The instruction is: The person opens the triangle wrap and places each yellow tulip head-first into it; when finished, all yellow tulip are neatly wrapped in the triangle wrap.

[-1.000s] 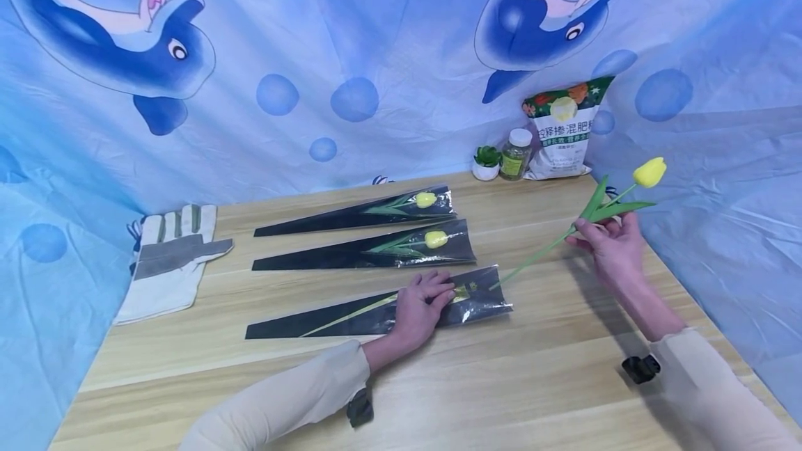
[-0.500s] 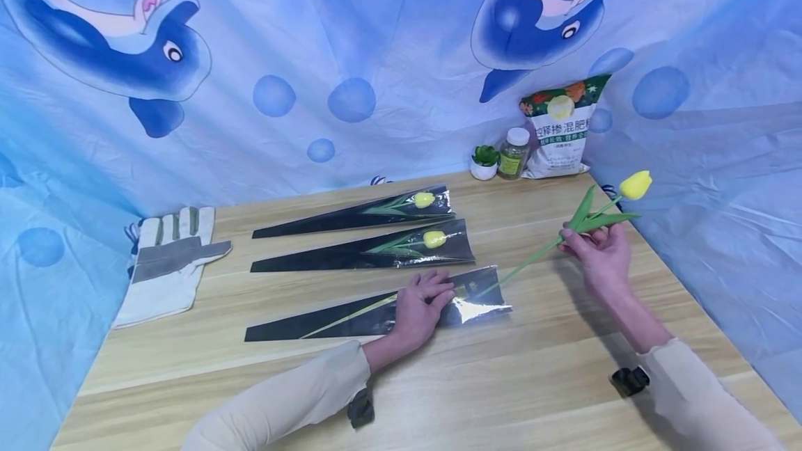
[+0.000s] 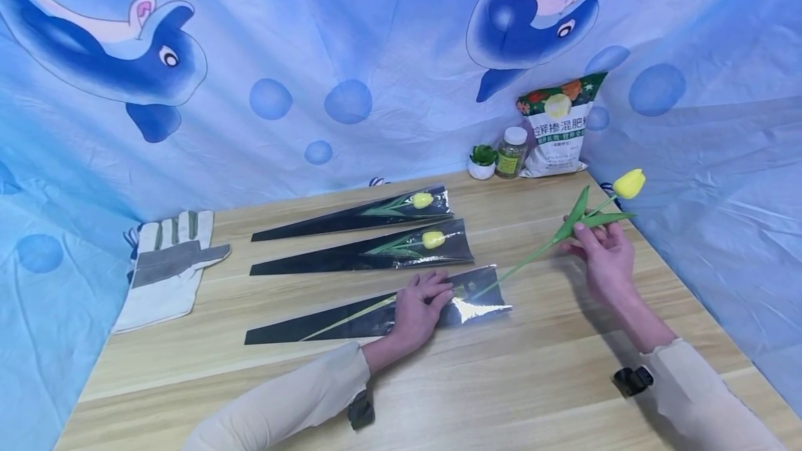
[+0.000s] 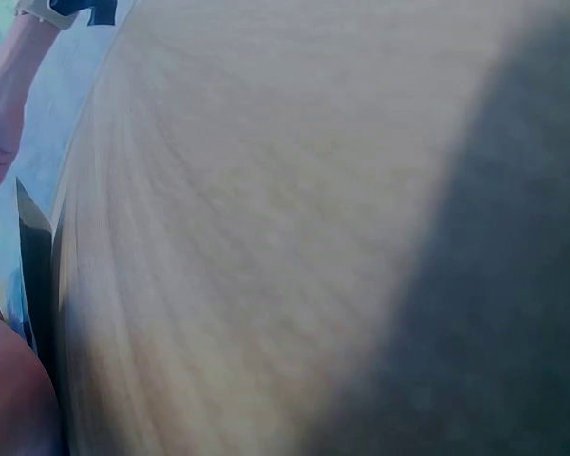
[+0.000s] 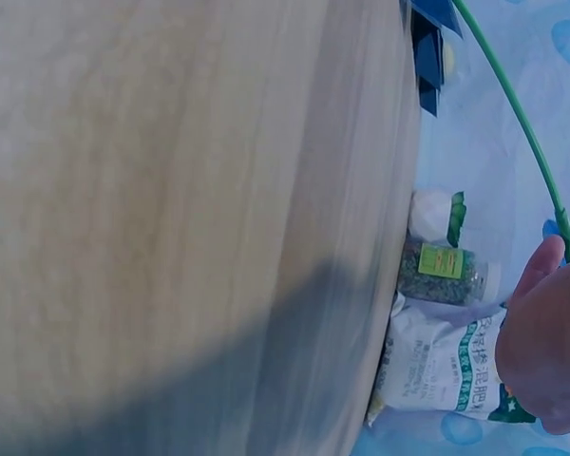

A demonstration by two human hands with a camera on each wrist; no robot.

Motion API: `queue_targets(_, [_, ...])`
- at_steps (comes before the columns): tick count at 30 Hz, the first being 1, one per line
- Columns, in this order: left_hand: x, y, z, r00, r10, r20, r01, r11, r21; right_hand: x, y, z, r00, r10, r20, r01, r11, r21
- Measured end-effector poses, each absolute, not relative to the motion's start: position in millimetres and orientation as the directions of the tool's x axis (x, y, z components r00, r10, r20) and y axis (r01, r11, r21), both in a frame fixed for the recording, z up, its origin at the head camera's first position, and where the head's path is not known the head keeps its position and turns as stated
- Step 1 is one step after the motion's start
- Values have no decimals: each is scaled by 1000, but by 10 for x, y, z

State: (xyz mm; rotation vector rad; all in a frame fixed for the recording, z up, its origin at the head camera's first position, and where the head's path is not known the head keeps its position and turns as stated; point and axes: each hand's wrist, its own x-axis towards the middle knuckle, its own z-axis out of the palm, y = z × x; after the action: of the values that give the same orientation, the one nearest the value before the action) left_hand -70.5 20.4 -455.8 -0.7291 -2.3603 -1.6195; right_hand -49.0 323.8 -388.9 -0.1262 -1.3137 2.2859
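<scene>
My right hand [image 3: 609, 256] pinches a yellow tulip [image 3: 628, 184] by its green stem, just below the leaves, above the right part of the table. The stem slants down to the left, and its lower end overlaps the wide mouth of the front black-and-clear flower sleeve [image 3: 282, 326]. My left hand [image 3: 418, 308] rests on that sleeve near its mouth, fingers extended over the film. In the right wrist view the green stem [image 5: 518, 109] runs up from the thumb. The left wrist view shows only part of my left hand [image 4: 14, 389] at the edge.
Behind lie two more sleeves, the middle one [image 3: 301, 263] and the back one [image 3: 294, 228], each with a yellow tulip. A work glove [image 3: 166, 270] lies at left. Along the back right stand a potted succulent [image 3: 482, 162], a jar [image 3: 510, 155] and a fertilizer bag [image 3: 557, 134].
My right hand has moved left and slightly down with the tulip, bringing the stem's end further over the sleeve's mouth. My left hand has stayed on the sleeve.
</scene>
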Motion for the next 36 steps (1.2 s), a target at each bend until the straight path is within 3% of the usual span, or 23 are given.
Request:
queue_targets(23, [-699,230,-4530,-871,291,397,474,277,836,-349,3218,-3924,-915,375,147,-329,-485,-811])
queue_targets(36, [-736,246,-4516,-859,292,421,498,276,822,-253,3088,-3989,-971,232,52,-172,-536,-826])
